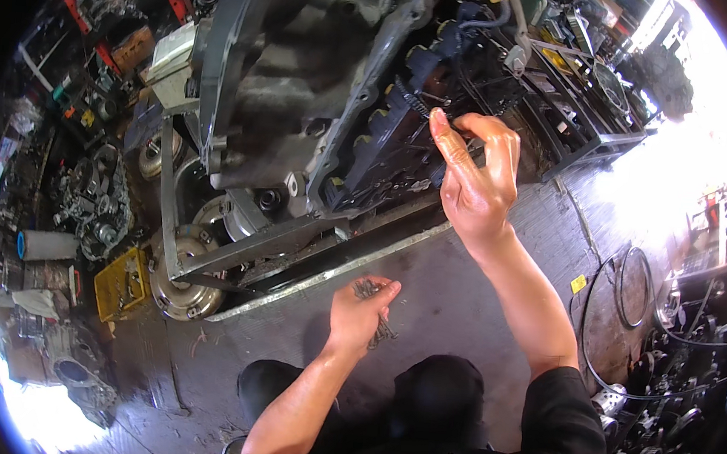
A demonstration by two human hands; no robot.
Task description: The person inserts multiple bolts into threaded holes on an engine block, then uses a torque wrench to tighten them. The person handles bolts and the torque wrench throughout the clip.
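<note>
The right hand [476, 180] pinches a dark bolt [414, 105] at the engine block [324, 79], its shaft running up-left from the grip, while the nearer left hand [359, 310] cups loose bolts [369, 289] below.

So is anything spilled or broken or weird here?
Nothing looks spilled. The big engine block lies tipped on a metal frame with its dark inside uncovered, where the right hand reaches in. The left hand holds a bunch of bolts. Loose car parts crowd the floor nearby.
</note>
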